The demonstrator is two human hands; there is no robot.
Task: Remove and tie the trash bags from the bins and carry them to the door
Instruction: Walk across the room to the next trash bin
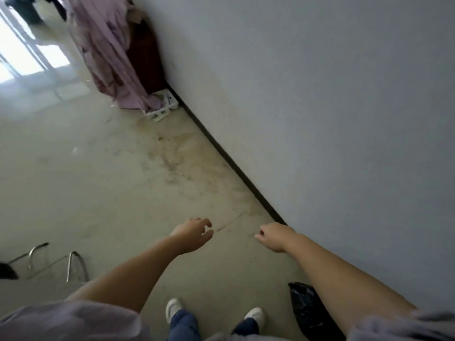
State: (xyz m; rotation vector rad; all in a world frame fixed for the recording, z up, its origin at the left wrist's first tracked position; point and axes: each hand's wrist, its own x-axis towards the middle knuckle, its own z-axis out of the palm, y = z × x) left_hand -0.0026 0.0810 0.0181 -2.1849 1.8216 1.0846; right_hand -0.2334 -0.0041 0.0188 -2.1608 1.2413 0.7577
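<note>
Both hands are held out low over the floor (98, 168), empty. Left hand (194, 233): fingers loosely curled, thumb apart, nothing held. Right hand (274, 236): fingers loosely curled downward, nothing seen in the grip.

A black trash bag (305, 308) is seen on the floor at the near right, against the wall (320, 94), partly hidden under the right forearm. It lies behind and below both hands, beside the right shoe (254, 316). Whether it is tied cannot be told.

The right hand is judged nearer; a pull back and down toward the wall side would be called for. No bin is seen; a second dark bag may stand at the far left, too blurred to confirm.
</note>
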